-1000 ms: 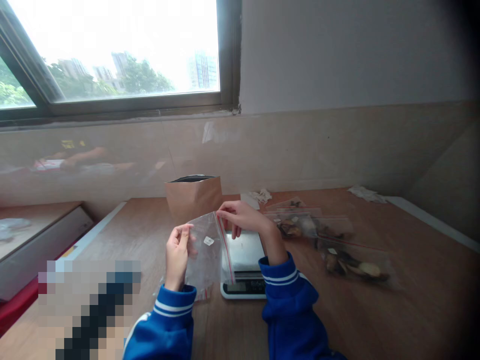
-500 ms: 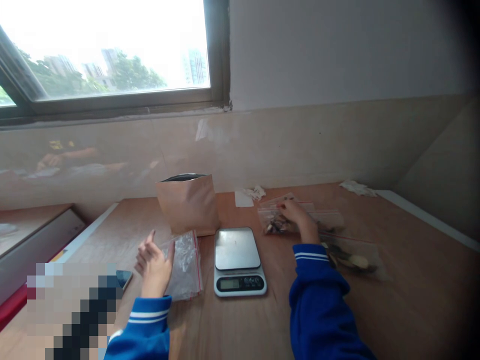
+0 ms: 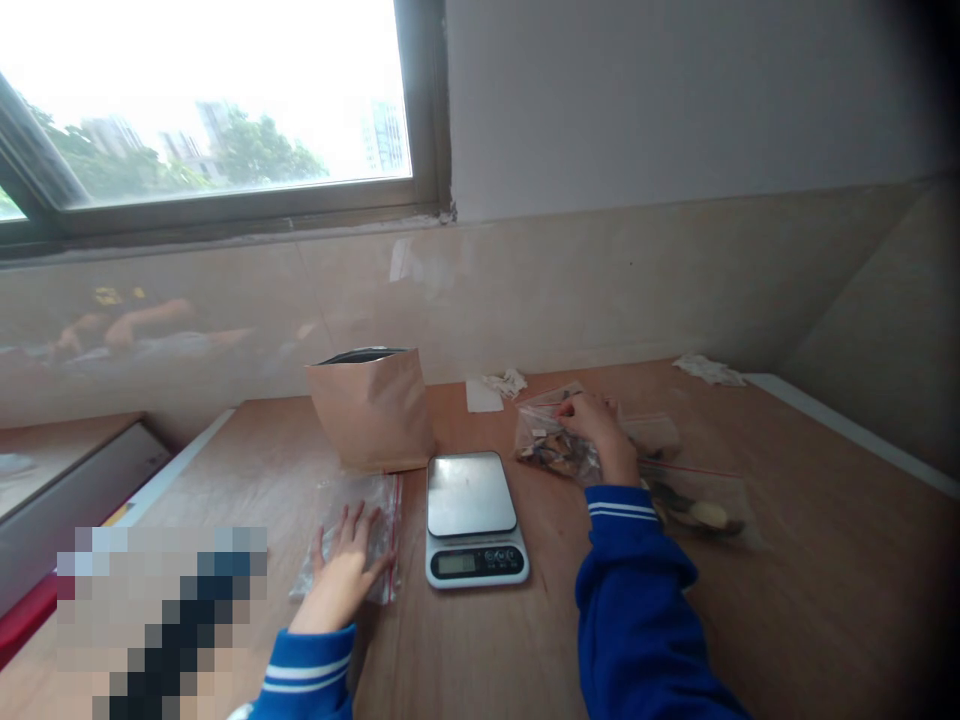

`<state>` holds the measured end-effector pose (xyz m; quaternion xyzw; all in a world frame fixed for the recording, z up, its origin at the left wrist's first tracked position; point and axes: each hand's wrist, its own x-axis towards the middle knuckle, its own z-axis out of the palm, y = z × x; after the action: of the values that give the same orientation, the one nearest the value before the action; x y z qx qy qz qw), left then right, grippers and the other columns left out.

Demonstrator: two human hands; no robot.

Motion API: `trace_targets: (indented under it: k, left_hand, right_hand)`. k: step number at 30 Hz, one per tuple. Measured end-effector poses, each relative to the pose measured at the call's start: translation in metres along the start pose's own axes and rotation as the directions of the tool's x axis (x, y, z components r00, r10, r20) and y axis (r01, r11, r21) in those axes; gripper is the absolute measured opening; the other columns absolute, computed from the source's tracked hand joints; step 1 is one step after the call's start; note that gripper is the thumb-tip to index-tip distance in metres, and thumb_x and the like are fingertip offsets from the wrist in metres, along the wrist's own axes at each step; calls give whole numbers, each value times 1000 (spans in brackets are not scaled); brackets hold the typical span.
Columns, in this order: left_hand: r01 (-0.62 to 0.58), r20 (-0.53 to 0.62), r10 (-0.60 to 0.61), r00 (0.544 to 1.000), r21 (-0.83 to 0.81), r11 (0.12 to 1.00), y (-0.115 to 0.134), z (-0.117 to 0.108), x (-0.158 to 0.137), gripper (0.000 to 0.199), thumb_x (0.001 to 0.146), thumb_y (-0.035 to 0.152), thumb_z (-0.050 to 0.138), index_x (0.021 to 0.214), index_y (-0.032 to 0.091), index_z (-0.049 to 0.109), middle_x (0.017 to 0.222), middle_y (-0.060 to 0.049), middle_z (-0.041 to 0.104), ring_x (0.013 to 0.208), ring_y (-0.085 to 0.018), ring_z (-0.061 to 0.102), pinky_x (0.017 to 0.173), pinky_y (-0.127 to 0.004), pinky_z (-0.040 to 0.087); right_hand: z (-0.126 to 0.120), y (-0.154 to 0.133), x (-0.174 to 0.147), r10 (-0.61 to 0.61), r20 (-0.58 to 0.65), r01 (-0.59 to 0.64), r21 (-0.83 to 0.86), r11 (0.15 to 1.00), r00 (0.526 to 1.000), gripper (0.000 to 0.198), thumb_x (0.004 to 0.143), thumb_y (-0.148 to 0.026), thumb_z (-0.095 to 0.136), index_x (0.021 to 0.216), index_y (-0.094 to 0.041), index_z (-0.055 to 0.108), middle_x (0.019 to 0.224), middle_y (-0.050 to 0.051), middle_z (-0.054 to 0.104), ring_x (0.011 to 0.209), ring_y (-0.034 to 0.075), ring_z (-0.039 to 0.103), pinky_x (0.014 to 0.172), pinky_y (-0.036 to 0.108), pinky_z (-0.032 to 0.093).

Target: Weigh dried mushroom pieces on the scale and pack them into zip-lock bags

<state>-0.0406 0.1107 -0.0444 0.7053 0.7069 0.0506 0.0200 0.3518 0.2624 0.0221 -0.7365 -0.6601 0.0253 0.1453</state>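
Observation:
My left hand (image 3: 346, 570) lies with fingers spread over clear zip bags (image 3: 387, 570) with a red seal line, left of the scale. At the back right, my right hand (image 3: 596, 425) pinches the top edge of a zip bag of dried pieces (image 3: 551, 450), brown and dark, perhaps dried mushrooms. Between my hands stands a white kitchen scale (image 3: 476, 520) with a bare metal plate; its display is too faint to read. Behind the left-hand bags a brown kraft pouch (image 3: 375, 410) stands upright, its top gaping.
Another zip bag (image 3: 705, 512) with dark and pale pieces lies beside my right sleeve. White paper scraps (image 3: 485, 394) and a crumpled tissue (image 3: 709, 370) lie near the tiled wall (image 3: 600, 290). A blurred-out patch (image 3: 161, 620) covers the table's left front.
My left hand has come down and right onto the clear bags, fingers spreading. The bag pinched in my right hand has tipped up, showing more of its contents.

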Motion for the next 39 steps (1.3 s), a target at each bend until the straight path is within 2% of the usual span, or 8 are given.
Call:
trace_targets:
  k: [6, 11, 16, 19, 22, 25, 30, 39]
  left_hand:
    - [-157, -198, 108, 974, -252, 955, 19, -42, -1, 41, 84, 24, 46, 123, 17, 59, 137, -17, 54, 132, -31, 44, 111, -57, 23]
    - [-161, -127, 99, 987, -812, 562, 79, -98, -29, 31, 91, 40, 47, 109, 21, 62, 110, -9, 67, 94, -21, 66, 83, -35, 52]
    - [-111, -124, -74, 990, -982, 156, 108, -115, -42, 34, 89, 43, 50, 105, 16, 62, 96, -7, 69, 88, -20, 65, 78, -30, 52]
    - [-116, -120, -279, 953, -993, 31, 102, -108, -37, 38, 86, 45, 55, 115, 20, 60, 118, -7, 64, 111, -22, 59, 89, -31, 49]
    - [-105, -83, -320, 944, -993, -53, 94, -101, -31, 47, 84, 54, 53, 110, 15, 61, 107, -10, 68, 97, -23, 64, 78, -33, 52]
    - [-86, -63, -385, 921, -995, -42, 89, -100, -29, 55, 80, 60, 55, 103, 11, 63, 85, -8, 69, 75, -21, 65, 66, -31, 52]
    - [-86, -101, -397, 912, -995, 56, 83, -101, -30, 54, 80, 58, 57, 107, 12, 65, 94, -8, 70, 90, -23, 65, 74, -29, 52]
    - [-2, -99, -416, 904, -974, 227, 81, -118, -28, 50, 78, 62, 53, 77, 13, 63, 54, 0, 58, 51, -15, 56, 47, -25, 46]
  right_hand:
    - [-70, -37, -33, -120, -179, 170, 295, 940, 976, 14, 85, -22, 53, 89, -16, 66, 87, 9, 70, 81, 19, 61, 73, 29, 41]
    - [-108, -106, -87, -367, -266, 453, 561, 693, 891, 11, 89, -27, 51, 93, -19, 56, 78, 1, 64, 69, 13, 57, 63, 23, 40]
    - [-99, -168, -126, -768, -143, 549, 779, 302, 625, 12, 93, -26, 47, 101, -20, 52, 74, -4, 59, 63, 10, 54, 61, 21, 41]
    - [-90, -187, -131, -798, -167, 534, 817, 217, 579, 15, 94, -28, 47, 102, -19, 55, 80, -1, 59, 71, 11, 55, 66, 22, 44]
    - [-85, -193, -128, -866, -147, 528, 836, 150, 479, 19, 96, -28, 45, 98, -18, 62, 91, 3, 60, 85, 13, 57, 75, 23, 45]
    - [-78, -195, -124, -903, -118, 507, 853, 121, 413, 19, 95, -23, 45, 95, -18, 64, 96, 4, 60, 89, 13, 57, 78, 24, 45]
    - [-58, -198, -120, -878, -63, 313, 944, 102, 474, 21, 90, -30, 55, 106, -18, 49, 82, -2, 56, 74, 11, 56, 63, 21, 45]
    - [-56, -198, -118, -890, 95, 412, 861, 299, 447, 35, 94, -48, 41, 74, -19, 44, 71, -3, 53, 63, 10, 50, 55, 21, 35]
